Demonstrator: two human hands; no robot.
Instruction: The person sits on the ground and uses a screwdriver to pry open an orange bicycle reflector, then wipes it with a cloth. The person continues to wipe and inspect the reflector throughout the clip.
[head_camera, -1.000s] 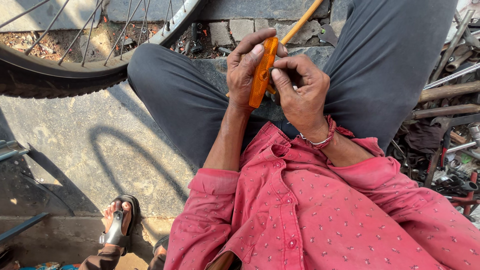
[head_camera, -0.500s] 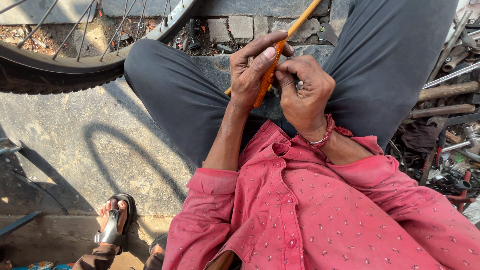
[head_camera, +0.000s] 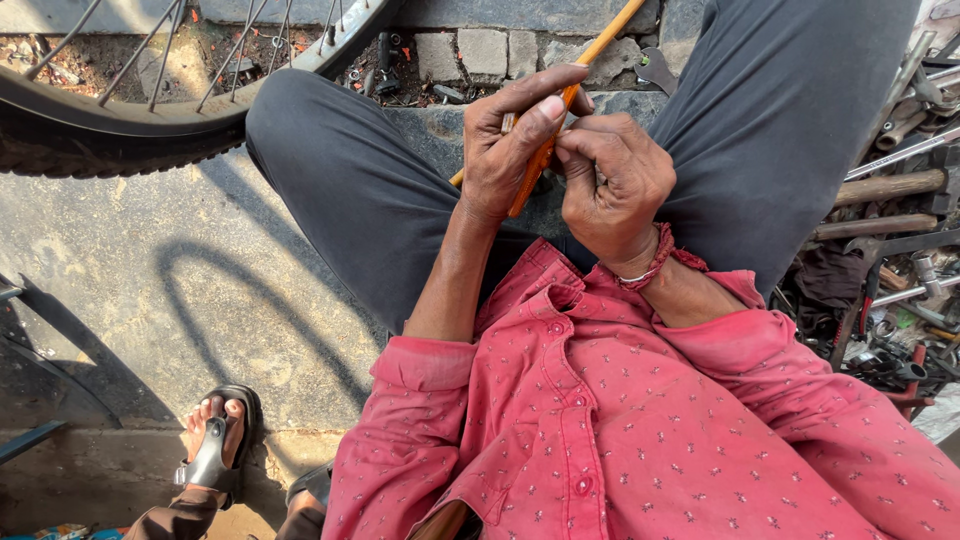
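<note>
My left hand (head_camera: 510, 140) grips an orange-handled tool (head_camera: 530, 178) between thumb and fingers, over my lap. A long orange-yellow shaft (head_camera: 612, 30) runs from it up to the right and out of frame. My right hand (head_camera: 615, 185) is curled shut beside the left hand, its fingertips pinching something small at the tool's handle; what it pinches is hidden. A red thread band circles the right wrist (head_camera: 655, 262). I wear a red patterned shirt (head_camera: 620, 420) and grey trousers (head_camera: 350, 180), knees spread apart.
A bicycle wheel (head_camera: 130, 120) with spokes lies at the upper left on the concrete ground (head_camera: 150, 290). Metal tools and parts (head_camera: 890, 290) are piled at the right. Another person's sandalled foot (head_camera: 215, 445) stands at the bottom left. Paving stones (head_camera: 480, 50) lie ahead.
Both hands have moved slightly lower and closer together on the tool. The right hand's fingers have curled tighter around the handle.
</note>
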